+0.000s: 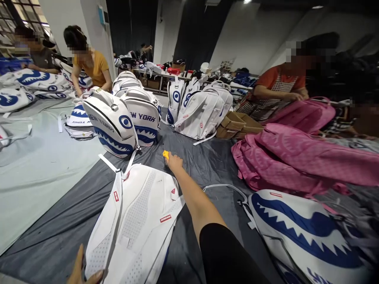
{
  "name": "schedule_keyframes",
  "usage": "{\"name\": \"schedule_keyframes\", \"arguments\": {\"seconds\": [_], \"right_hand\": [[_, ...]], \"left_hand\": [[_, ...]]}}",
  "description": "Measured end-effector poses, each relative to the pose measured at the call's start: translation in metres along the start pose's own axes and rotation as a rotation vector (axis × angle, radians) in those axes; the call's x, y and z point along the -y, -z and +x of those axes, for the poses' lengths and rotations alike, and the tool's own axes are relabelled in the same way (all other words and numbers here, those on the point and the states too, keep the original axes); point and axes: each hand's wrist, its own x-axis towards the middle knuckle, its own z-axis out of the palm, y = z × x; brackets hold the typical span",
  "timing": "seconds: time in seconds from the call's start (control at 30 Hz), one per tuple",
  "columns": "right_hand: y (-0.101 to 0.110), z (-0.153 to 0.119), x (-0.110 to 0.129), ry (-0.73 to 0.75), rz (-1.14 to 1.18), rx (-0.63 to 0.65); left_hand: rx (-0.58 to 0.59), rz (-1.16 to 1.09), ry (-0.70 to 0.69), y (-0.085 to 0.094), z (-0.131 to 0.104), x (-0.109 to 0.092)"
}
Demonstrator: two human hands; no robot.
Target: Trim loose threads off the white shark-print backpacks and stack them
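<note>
My right hand (175,162) reaches out over the dark table cover, fingers closed round a yellow-handled tool (166,154) with a thin dark tip pointing away from me; its exact kind is too small to make out. Below that arm a white backpack (139,205) lies with its back panel up, showing dotted padding, straps and small red labels. My left hand (81,272) is at the bottom edge, partly cut off, fingers apart. Its thumb rests at the backpack's lower left edge.
White shark-mouth backpacks (114,122) stand ahead; another backpack (302,232) lies right. Pink backpacks (284,154) are piled before a person in an orange top (269,83). Cardboard boxes (233,124) sit beyond. A person in yellow (96,67) works at left.
</note>
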Motion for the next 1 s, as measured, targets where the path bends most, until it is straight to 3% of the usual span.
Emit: {"name": "schedule_keyframes", "arguments": {"seconds": [0.1, 0.2, 0.37, 0.57, 0.7, 0.87, 1.0], "right_hand": [[0.0, 0.0, 0.008, -0.02, 0.006, 0.001], [0.003, 0.0, 0.013, -0.034, 0.032, 0.002], [0.014, 0.001, 0.017, -0.051, 0.093, 0.003], [0.026, -0.007, 0.017, -0.059, 0.124, 0.02], [0.027, -0.018, 0.012, -0.071, 0.137, 0.028], [0.022, -0.049, -0.001, -0.099, 0.156, 0.069], [-0.002, -0.108, -0.019, -0.093, 0.146, 0.151]], "left_hand": [[-0.051, 0.073, -0.207, -0.012, 0.006, -0.026], [-0.093, 0.144, -0.25, -0.02, 0.006, -0.04], [-0.077, 0.185, -0.228, -0.02, 0.002, -0.044], [-0.166, 0.354, -0.372, -0.024, 0.004, -0.045], [-0.103, 0.478, -0.382, -0.027, 0.015, -0.044], [-0.054, 0.596, -0.472, -0.034, 0.026, -0.056], [-0.003, 0.627, -0.551, -0.04, 0.022, -0.083]]}}
